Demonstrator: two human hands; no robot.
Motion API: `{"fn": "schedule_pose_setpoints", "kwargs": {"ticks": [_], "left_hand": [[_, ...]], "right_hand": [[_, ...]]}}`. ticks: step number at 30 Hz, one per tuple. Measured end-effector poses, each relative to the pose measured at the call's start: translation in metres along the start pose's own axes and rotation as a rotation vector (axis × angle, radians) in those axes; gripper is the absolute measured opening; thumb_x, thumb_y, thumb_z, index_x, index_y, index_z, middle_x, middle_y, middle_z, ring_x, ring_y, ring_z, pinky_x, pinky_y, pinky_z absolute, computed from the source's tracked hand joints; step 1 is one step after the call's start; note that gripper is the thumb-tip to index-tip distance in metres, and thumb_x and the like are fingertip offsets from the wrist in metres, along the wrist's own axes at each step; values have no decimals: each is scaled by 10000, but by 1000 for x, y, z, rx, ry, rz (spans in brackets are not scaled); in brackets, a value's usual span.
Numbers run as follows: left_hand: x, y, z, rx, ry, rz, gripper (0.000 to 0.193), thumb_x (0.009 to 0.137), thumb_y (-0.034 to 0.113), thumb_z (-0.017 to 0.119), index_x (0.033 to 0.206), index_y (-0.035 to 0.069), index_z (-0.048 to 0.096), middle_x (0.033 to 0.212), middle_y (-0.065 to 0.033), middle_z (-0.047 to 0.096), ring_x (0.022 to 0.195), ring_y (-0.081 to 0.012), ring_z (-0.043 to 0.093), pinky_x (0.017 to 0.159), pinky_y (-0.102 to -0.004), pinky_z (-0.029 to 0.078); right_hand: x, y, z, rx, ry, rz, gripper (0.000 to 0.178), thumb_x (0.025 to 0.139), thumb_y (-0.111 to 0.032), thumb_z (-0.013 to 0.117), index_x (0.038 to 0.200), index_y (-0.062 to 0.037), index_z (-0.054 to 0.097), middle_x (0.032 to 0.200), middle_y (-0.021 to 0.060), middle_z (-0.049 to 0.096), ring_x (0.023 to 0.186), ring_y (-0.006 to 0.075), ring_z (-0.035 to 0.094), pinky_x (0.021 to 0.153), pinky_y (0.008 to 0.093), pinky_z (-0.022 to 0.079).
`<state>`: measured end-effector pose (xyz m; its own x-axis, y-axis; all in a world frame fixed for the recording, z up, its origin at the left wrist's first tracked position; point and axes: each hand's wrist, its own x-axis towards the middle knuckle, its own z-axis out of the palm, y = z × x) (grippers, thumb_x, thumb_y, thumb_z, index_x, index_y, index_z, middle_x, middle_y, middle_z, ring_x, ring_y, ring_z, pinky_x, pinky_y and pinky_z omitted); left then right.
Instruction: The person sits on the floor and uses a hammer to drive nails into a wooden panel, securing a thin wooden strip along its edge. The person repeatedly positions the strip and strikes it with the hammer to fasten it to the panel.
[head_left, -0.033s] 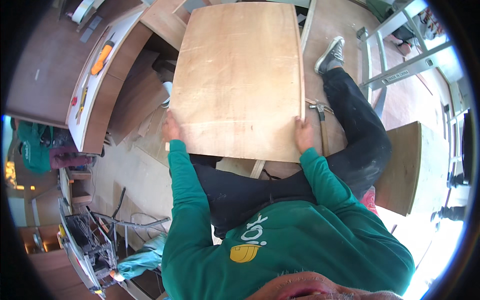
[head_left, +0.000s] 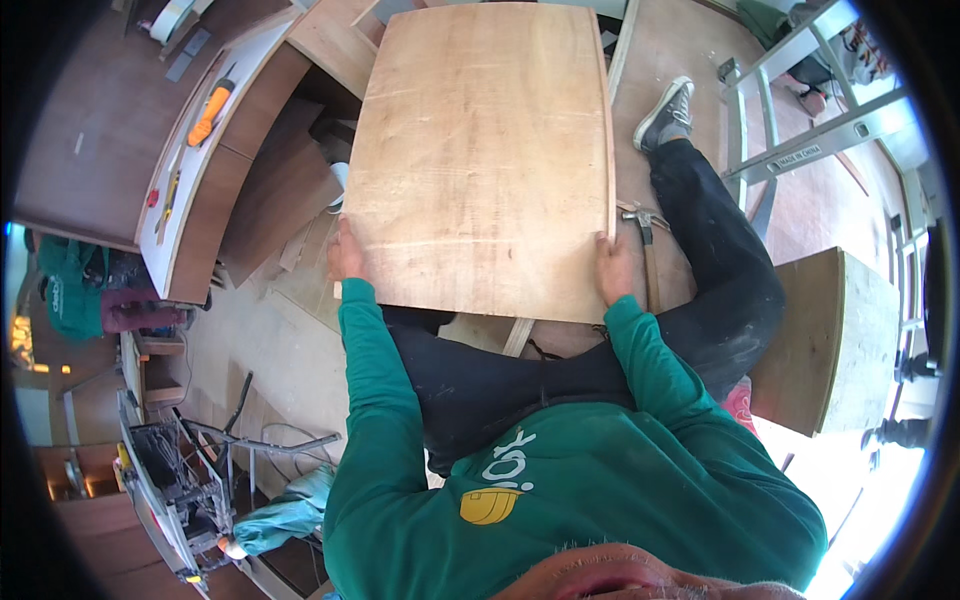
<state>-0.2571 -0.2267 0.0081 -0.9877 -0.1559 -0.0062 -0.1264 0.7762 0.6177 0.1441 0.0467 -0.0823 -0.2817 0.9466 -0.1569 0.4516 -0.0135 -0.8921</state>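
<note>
A large pale plywood panel [head_left: 480,160] lies in front of me between my spread legs, its near edge over my lap. At its near left edge, my left hand [head_left: 347,254] is closed around the side, partly hidden by the board. My right hand [head_left: 614,270] grips the opposite edge near the right corner, fingers wrapped along the side. What supports the panel underneath is mostly hidden. Just right of my right hand, a claw hammer [head_left: 648,245] with a wooden handle lies beside my leg.
At left, a white-topped board [head_left: 205,150] carries an orange-handled tool [head_left: 212,112] and smaller tools. A metal-framed machine [head_left: 175,480] with cables stands lower left. An aluminium ladder [head_left: 800,152] is at upper right, a plywood box [head_left: 800,335] beside my right knee. Loose boards [head_left: 285,195] lean at left.
The surroundings and the panel sit very slightly farther right in the picture. Both hands keep the same hold on the panel's edges.
</note>
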Motion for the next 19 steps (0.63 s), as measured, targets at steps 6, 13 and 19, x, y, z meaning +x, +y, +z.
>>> {"fn": "schedule_pose_setpoints", "kwargs": {"ticks": [6,13,19], "left_hand": [[-18,0,-31,-162,-103,-70,916,970,776,502,1395,-15,681,1463,-188,661,1359,-367,585,1253,-448,285],[21,-74,-30,-415,-253,-117,908,992,715,555,1395,-96,623,1399,-218,682,1333,-346,596,1252,-419,261],[41,-88,0,-652,-418,-278,910,985,689,610,1448,-94,583,1434,-224,660,1374,-260,554,1268,-363,228]], "right_hand": [[-5,-12,-8,-35,-16,-42,526,1065,-411,597,1102,114,611,1064,416,677,1048,578,656,909,581,509],[-2,-2,2,-62,-113,-53,528,1041,-400,627,1118,122,620,1097,414,682,1085,578,653,939,577,513],[-2,-5,8,-164,-140,20,568,1018,-415,669,1224,112,612,1163,408,683,1148,554,658,1003,552,517]]}}
